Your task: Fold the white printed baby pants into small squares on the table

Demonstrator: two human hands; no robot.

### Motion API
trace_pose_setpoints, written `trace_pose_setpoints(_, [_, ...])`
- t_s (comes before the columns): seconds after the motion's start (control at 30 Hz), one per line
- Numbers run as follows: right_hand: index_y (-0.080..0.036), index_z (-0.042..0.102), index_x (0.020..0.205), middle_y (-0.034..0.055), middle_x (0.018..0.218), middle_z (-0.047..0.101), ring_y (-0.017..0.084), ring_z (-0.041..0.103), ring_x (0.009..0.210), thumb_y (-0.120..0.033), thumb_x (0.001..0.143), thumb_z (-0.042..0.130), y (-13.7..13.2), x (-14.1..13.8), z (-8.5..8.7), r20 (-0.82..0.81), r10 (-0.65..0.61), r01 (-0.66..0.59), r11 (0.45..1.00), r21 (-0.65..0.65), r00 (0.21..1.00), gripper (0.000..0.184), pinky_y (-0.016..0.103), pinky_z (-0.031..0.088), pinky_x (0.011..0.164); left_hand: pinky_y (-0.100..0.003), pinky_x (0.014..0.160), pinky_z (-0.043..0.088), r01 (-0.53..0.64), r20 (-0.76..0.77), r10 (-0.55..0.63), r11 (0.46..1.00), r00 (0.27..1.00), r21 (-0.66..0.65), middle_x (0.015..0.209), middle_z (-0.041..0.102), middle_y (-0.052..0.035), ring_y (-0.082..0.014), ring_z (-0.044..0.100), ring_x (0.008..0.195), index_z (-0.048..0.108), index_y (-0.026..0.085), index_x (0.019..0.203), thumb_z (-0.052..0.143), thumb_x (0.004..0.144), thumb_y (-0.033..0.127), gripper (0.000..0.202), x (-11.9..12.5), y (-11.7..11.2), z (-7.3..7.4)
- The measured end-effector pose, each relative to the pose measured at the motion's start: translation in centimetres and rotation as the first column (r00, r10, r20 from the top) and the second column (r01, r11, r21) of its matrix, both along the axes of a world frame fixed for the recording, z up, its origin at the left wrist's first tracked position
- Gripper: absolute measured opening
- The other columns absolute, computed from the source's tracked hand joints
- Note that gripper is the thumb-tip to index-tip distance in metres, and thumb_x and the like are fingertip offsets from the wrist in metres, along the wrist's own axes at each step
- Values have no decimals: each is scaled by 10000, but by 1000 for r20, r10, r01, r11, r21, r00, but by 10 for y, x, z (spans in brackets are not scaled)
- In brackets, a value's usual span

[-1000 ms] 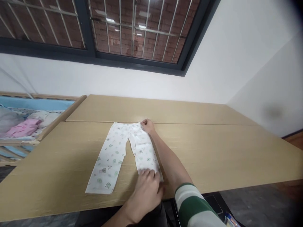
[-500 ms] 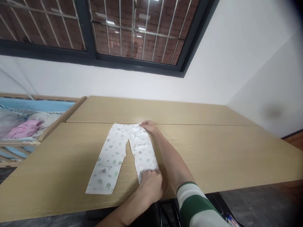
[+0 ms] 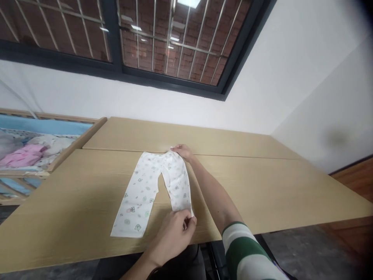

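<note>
A pair of small white pants [image 3: 140, 194] with a green and grey animal print is spread on the wooden table [image 3: 247, 186], waistband away from me. My right hand [image 3: 182, 151] pinches the right corner of the waistband, which is slightly raised. My left hand [image 3: 176, 229] is closed on the lower end of the right pant leg, and its fingers hide most of that hem. The left pant leg lies flat, its hem toward the table's front edge.
A wooden crib [image 3: 78, 144] with blue padding stands against the table's left side, holding pink cloth [image 3: 25, 154] and white bedding. Behind the table is a white wall [image 3: 163, 111] below a barred window [image 3: 175, 42]. A seam runs across the tabletop.
My left hand has turned, its thumb now showing, and draws the right leg's end up a little. The right waistband corner has risen slightly in my right hand. The view has shifted a little.
</note>
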State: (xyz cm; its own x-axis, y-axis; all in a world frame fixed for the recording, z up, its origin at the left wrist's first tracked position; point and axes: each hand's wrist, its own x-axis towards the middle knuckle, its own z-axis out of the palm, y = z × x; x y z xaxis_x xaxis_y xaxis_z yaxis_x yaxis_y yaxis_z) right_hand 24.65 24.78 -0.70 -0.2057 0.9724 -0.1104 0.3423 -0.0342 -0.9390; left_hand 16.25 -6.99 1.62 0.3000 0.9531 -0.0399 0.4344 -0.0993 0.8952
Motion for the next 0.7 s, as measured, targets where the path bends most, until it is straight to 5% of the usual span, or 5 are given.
trace_pose_setpoints(0.13, [-190,544,764,-29,676,591,104,549,611,-302,731,793,-3,-39,13,20,-19,17,996,87,1000,275,214,449,576,-261,588,366,-113,209,132,988,969,-103,627,574,16,-141,539,596,490,220,707,423,1001,476,396,-36,-21,-3])
trace_pose_setpoints(0.3, [-207,520,887,-59,696,554,96,514,578,-254,753,729,-10,-99,7,79,-20,7,986,167,997,253,208,420,549,-259,577,372,-301,195,318,947,928,-114,581,527,20,-148,525,579,446,232,684,416,985,570,454,-76,-43,-33])
trace_pose_setpoints(0.5, [-212,535,863,-44,733,598,107,557,600,-171,738,681,-18,-154,-15,189,7,-48,977,210,982,197,208,425,565,-266,576,317,-507,-260,489,862,833,-3,575,543,24,-150,528,568,466,229,663,401,982,470,405,-121,-61,-57])
trace_pose_setpoints(0.7, [-213,575,831,-14,791,659,137,606,687,-124,741,653,-18,-177,-34,309,-11,-62,973,224,951,148,228,440,625,-305,603,309,-560,-649,453,827,611,50,791,748,-43,-243,704,762,636,233,769,415,957,339,309,-144,-62,-47])
